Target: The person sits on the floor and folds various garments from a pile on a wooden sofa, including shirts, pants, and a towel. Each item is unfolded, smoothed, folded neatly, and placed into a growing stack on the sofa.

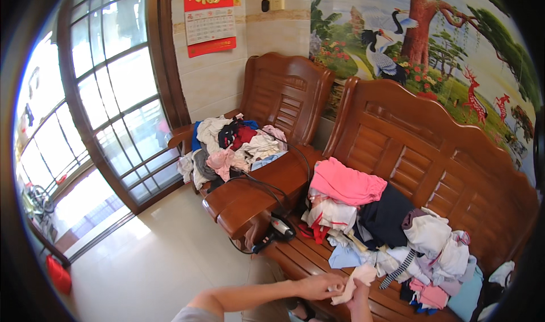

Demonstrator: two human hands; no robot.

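Note:
A small pale pink cloth item (362, 275), probably a garment, is bunched between my two hands over the front of the wooden bench. My left hand (319, 286) reaches in from the left with its fingers on the cloth's near edge. From below, my right hand (359, 294) grips the cloth's right side. Just beyond lie a light blue garment (345, 256) and a black-and-white striped strip of cloth (398, 270). Folded pink trousers (347, 181) top the pile at the back, beside a dark navy garment (387, 215). White bundled clothes (428, 234) sit to the right.
A hair dryer (281, 228) with a black cord lies on the bench's left end, against the wooden armrest table (251, 190). Another clothes heap (255, 147) covers the wooden armchair (289, 92). A glazed sliding door (127, 92) stands at left; a red bag-like object (58, 275) is on the floor.

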